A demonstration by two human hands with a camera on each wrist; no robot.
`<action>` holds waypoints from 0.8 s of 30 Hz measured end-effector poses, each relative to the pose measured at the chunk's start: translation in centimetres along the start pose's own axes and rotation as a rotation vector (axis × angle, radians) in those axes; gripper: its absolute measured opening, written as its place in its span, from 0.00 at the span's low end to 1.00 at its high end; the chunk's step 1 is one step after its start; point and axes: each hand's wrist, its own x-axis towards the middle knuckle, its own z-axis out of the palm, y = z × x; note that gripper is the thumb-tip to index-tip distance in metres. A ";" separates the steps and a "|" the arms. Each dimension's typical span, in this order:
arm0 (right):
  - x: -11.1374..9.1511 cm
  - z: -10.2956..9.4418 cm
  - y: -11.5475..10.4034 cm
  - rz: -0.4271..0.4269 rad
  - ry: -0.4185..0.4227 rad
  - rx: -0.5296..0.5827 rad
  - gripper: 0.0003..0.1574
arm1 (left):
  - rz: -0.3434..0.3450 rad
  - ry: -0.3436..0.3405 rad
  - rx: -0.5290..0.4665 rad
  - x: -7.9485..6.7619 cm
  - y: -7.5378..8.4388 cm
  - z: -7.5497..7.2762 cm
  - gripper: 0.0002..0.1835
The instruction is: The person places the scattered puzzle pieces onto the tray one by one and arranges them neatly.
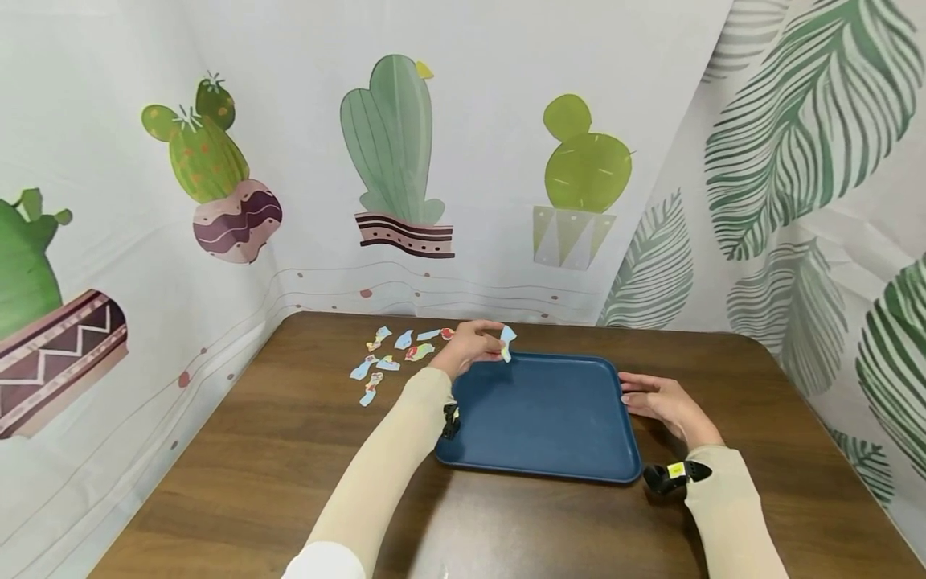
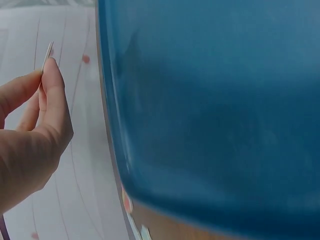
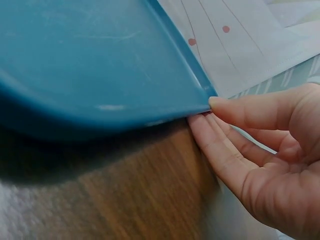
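My left hand (image 1: 472, 347) pinches a thin, flat puzzle piece (image 1: 508, 339) between thumb and fingertips, over the far left edge of the blue tray (image 1: 542, 418). The piece is pale blue with a yellow-green end and is held upright. Edge-on, the same piece (image 2: 48, 52) looks like a thin sliver in the left wrist view. At the tray's right side, my right hand (image 1: 669, 406) grips the rim. In the right wrist view its thumb (image 3: 255, 111) lies at the rim's edge, with the fingers (image 3: 220, 145) under it. The tray's inside is bare.
Several loose puzzle pieces (image 1: 387, 363) in pale blue, red and yellow lie on the brown wooden table (image 1: 304, 450), left of the tray. A white cloth backdrop (image 1: 492, 201) printed with cacti and leaves hangs behind the table's far edge.
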 end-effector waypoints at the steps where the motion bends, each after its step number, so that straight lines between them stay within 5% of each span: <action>1: 0.0 0.0 0.0 0.003 0.000 0.001 0.38 | 0.003 -0.002 -0.009 0.1 0.1 0.5 0.25; 16: 0.0 -0.2 0.2 -0.006 -0.021 0.024 0.39 | 0.033 -0.008 -0.113 1.0 0.0 6.0 0.25; 24: 0.2 -0.2 0.4 -0.026 -0.024 0.029 0.39 | 0.018 0.047 -0.156 1.0 -0.1 8.5 0.22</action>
